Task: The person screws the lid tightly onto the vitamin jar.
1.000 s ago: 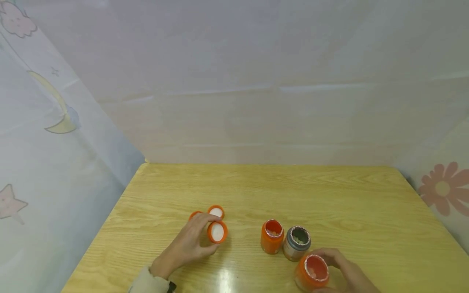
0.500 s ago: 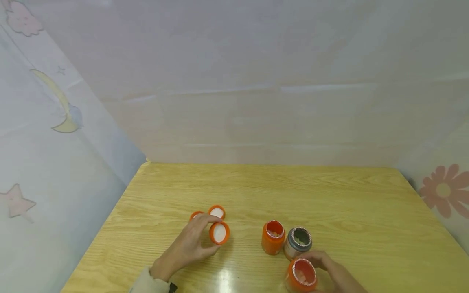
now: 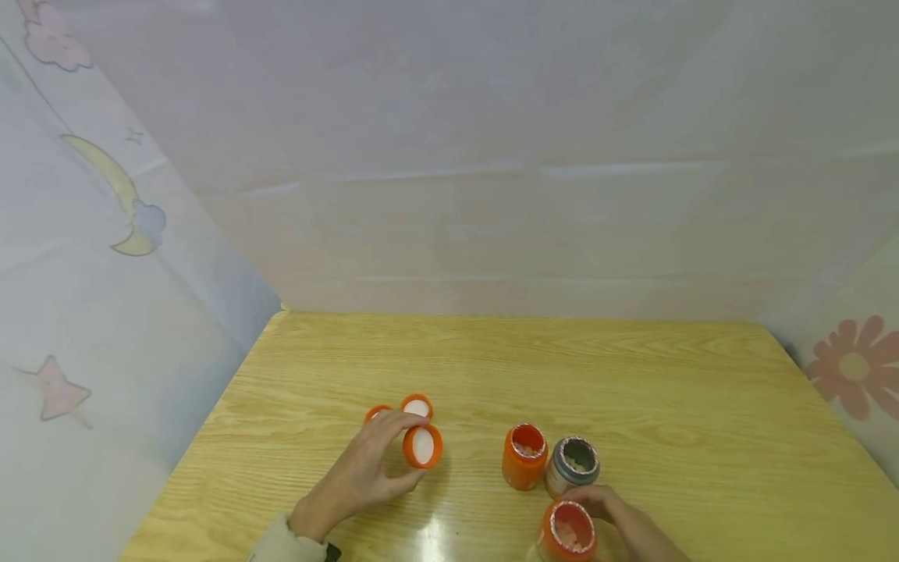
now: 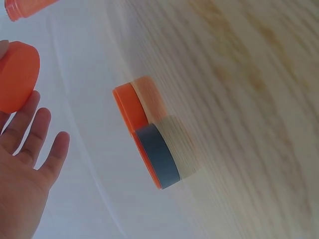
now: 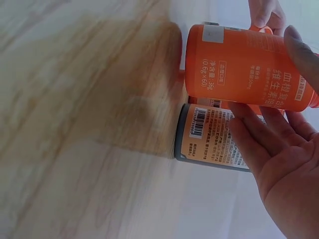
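Observation:
My left hand (image 3: pixel 365 472) pinches an orange screw cap (image 3: pixel 423 447) between thumb and fingertips, its white lining facing me. Two more caps lie on the table beside that hand: an orange-rimmed cap (image 3: pixel 417 408) and another cap (image 3: pixel 376 412), partly hidden by it. In the left wrist view, one is an orange cap (image 4: pixel 131 107), and the other is a dark grey cap (image 4: pixel 158 157) with an orange edge. My right hand (image 3: pixel 618 519) grips an uncapped orange bottle (image 5: pixel 239 69) between thumb and fingers; pale pieces show inside. Whether its base touches the table is unclear.
An open orange bottle (image 3: pixel 523 468) and an open grey-topped bottle (image 3: pixel 567 478) stand upright side by side, just beyond the right hand. Both have torn foil round their mouths. The wooden table (image 3: pixel 492 367) meets a pale cloth backdrop (image 3: pixel 456 234) at its far edge.
My right hand has moved left with the orange bottle, and the pieces inside show more clearly. The left hand with its cap has barely shifted.

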{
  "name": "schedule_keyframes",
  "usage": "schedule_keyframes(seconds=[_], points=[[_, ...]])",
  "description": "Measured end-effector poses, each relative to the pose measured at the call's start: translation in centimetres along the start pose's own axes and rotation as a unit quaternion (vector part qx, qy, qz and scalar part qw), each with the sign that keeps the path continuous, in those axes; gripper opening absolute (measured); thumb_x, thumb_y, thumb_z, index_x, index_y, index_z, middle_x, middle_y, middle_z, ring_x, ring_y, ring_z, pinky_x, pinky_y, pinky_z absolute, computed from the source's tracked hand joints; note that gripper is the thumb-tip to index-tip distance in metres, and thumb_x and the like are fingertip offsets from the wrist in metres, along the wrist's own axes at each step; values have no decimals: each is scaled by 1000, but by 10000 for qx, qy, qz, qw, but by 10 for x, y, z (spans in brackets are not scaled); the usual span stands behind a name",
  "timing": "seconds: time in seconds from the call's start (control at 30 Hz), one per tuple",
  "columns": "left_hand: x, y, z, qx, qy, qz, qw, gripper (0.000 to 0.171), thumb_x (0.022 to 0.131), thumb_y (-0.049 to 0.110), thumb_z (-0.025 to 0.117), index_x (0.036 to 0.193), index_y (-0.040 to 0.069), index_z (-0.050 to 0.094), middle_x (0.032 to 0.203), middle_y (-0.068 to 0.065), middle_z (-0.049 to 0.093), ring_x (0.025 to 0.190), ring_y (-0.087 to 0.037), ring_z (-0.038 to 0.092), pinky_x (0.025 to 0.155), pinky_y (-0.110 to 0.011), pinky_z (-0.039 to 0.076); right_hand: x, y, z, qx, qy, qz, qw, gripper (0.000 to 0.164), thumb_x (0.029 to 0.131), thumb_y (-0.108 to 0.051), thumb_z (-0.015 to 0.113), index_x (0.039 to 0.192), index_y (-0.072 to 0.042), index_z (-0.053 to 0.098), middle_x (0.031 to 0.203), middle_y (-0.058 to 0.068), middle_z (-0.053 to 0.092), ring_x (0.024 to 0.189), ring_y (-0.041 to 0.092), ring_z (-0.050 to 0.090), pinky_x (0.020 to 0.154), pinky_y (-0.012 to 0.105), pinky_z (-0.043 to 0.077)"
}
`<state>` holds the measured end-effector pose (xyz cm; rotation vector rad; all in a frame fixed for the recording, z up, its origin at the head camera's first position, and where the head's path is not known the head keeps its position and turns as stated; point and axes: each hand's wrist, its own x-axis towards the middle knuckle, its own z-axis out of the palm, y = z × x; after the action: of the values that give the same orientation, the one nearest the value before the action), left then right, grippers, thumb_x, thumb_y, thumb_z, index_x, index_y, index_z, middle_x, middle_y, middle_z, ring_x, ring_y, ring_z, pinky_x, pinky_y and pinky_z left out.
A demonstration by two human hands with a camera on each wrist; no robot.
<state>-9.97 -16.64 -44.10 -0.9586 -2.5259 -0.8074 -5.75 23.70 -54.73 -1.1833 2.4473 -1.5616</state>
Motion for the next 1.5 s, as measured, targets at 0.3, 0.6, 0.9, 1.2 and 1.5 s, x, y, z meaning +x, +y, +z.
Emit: schedule_keyframes(seconds=[0.3,0.6,0.9,1.2,1.5], points=[[0,0,1,-21,156,189,9997,71,67,18,89,130,14,57,127,6,63,114,-15,59,97,-44,51,26,-69,-15,188,-100,527,9984,70,73,-2,83,133,-10,46,131,-7,61,119,-2,57,86,19,53],[2,3,1,-189,291,370,9987,70,66,15,89,127,13,57,126,7,62,111,-14,58,92,-38,52,21,-56,-10,376,-131,557,9977,68,75,-3,81,133,-6,45,132,-15,58,119,-2,56,87,19,52],[2,4,-1,-209,300,391,9986,69,67,17,90,127,12,57,127,5,62,114,-14,57,94,-36,51,17,-48,-5,1002,-374,1347,9851,65,80,-6,79,135,-4,44,133,-18,56,121,-6,52,90,17,49],[6,7,-1,-195,394,755,9962,68,68,17,88,128,9,57,125,2,62,113,-16,58,97,-33,48,5,-18,0,812,-744,1682,9796,75,82,-11,79,145,-12,40,145,7,53,126,-9,46,92,16,46],[8,12,-3,-398,345,909,9945,64,70,17,87,127,9,58,123,2,62,112,-14,58,102,-22,43,20,-41,-3,1075,-1105,2180,9637,76,84,-16,79,147,-8,39,145,16,52,123,-20,38,97,17,45]])
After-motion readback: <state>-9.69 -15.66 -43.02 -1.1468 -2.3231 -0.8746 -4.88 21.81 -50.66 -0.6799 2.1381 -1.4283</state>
